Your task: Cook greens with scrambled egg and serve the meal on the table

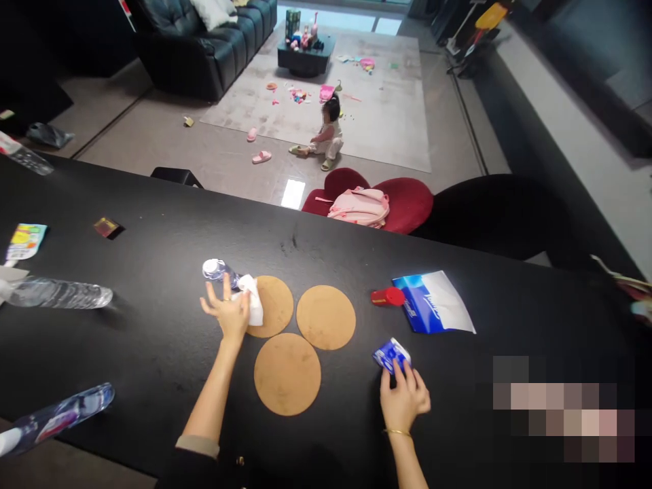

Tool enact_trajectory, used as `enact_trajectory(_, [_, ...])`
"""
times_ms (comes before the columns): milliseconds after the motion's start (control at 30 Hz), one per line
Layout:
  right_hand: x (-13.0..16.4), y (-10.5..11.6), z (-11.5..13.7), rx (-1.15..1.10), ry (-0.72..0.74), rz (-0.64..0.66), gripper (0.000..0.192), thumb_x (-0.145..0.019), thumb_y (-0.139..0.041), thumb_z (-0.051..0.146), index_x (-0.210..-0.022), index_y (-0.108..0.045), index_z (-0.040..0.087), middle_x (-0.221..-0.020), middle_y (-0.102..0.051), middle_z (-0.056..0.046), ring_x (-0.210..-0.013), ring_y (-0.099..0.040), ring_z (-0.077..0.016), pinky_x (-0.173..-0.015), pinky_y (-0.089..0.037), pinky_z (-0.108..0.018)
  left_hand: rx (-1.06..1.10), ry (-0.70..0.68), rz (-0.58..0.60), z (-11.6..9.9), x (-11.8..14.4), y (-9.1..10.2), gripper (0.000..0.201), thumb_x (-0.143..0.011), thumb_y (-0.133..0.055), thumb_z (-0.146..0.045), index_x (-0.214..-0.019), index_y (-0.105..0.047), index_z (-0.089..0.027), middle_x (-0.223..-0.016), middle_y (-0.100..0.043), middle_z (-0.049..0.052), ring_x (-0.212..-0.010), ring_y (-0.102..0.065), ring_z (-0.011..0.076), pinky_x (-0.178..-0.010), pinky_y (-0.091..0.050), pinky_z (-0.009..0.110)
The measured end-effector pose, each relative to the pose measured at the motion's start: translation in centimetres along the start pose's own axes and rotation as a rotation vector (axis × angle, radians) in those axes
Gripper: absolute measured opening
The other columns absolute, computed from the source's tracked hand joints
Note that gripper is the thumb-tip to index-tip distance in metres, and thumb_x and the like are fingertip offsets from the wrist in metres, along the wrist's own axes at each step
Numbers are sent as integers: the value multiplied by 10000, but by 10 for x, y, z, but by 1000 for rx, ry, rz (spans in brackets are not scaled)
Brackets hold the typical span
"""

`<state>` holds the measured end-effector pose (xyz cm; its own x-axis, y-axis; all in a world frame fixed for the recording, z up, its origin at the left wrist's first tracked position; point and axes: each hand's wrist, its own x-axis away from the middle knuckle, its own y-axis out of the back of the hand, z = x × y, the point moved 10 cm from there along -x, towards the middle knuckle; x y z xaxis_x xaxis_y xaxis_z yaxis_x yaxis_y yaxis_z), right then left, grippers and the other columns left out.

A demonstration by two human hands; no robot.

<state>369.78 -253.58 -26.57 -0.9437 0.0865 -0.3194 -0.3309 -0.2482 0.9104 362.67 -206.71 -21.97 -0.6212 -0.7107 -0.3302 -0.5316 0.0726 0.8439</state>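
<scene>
My left hand point(231, 316) is at the left edge of a round cork mat, with a crumpled white tissue point(255, 305) between thumb and fingers; its outer fingers are spread. Just beyond it is a small bottle with a white cap point(212, 268), partly covered by the hand and tissue. Three round mats lie close together: one partly under the tissue point(276, 305), one to its right point(326, 317) and one nearer to me point(288, 375). My right hand point(405, 401) has its fingertips on a small blue and white packet point(391, 354), gripping its near edge.
Beyond the packet are a red cylindrical container point(388, 297) and a larger blue and white pack point(432, 302). At left lie a clear bottle point(61, 293), another bottle point(66, 414) and a small dark packet point(106, 227). A pink backpack point(360, 206) rests on a red chair; a child sits farther off.
</scene>
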Motion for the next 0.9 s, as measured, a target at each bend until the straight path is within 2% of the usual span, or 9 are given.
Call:
enact_trajectory(100, [-6, 14, -27, 18, -108, -54, 609, -777, -460, 545, -1256, -515, 172, -1259, -500, -213, -1213, -368, -425, -904, -303, -642, 41, 85, -126, 3, -15, 12, 303, -809, -521, -404, -646, -657, -187, -1321, -499, 74, -1352, -151, 316, -1042, -83, 614])
enact_trajectory(233, [-77, 11, 28, -195, -5, -96, 796, -757, -536, 530, -1383, -312, 92, -1373, -335, -236, -1275, -322, -349, -984, -318, -528, 210, 72, -157, 7, -9, 19, 296, -796, -524, -376, -589, -577, -171, -1027, -582, 106, -1132, -442, 251, -996, -298, 491])
enact_trajectory(333, [-133, -16, 65, -305, 12, 58, 769, -735, -551, 529, -1343, -379, 89, -1293, -435, -220, -1187, -429, -323, -923, -398, -464, 250, 141, -221, 25, -14, 38, 243, -834, -456, -347, -738, -571, -156, -923, -545, 106, -947, -532, 217, -872, -424, 409])
enact_trajectory(400, [-152, -34, 82, -360, -25, 132, 649, -752, -534, 481, -1272, -470, 99, -1143, -547, -191, -950, -574, -272, -811, -463, -419, 194, 242, -303, 43, -22, 59, 218, -833, -444, -292, -941, -551, -136, -941, -540, 112, -975, -536, 232, -878, -427, 413])
enact_trajectory(467, [-156, -45, 109, -428, -12, 145, 596, -750, -551, 436, -1245, -497, 108, -1096, -574, -173, -792, -602, -219, -740, -487, -378, 137, 314, -332, 54, -31, 72, 413, -796, -480, -241, -1192, -441, -130, -1076, -524, 135, -1081, -510, 248, -924, -412, 418])
enact_trajectory(600, [-130, -66, 224, -628, 272, 224, 554, -759, -568, 395, -1235, -490, 123, -1149, -573, -153, -974, -570, -234, -842, -473, -375, 117, 296, -104, 56, -58, 50, 850, -670, -662, -342, -1393, -241, -187, -1407, -302, 169, -1220, -434, 294, -953, -418, 406])
enact_trajectory(700, [-83, -85, 336, -733, 515, 382, 460, -803, -504, 331, -1213, -502, 121, -1138, -582, -143, -1049, -533, -231, -929, -424, -396, 153, 350, -15, 67, -67, 29, 716, -672, -680, -380, -1306, -395, -208, -1270, -506, 129, -1130, -524, 276, -929, -436, 394])
enact_trajectory(800, [-24, -99, 438, -782, 663, 541, 410, -828, -442, 255, -1214, -502, 128, -1136, -574, -140, -1055, -518, -228, -936, -414, -388, 212, 469, -77, 103, -57, 34, 543, -705, -653, -341, -1199, -477, -200, -1021, -646, 82, -958, -617, 223, -849, -476, 344])
enact_trajectory(900, [47, -99, 527, -816, 806, 681, 408, -836, -410, 203, -1230, -498, 147, -1138, -562, -128, -1068, -500, -224, -930, -412, -363, 186, 573, -256, 160, -33, 69, 540, -694, -657, -349, -1176, -481, -182, -997, -652, 86, -925, -628, 210, -832, -482, 326])
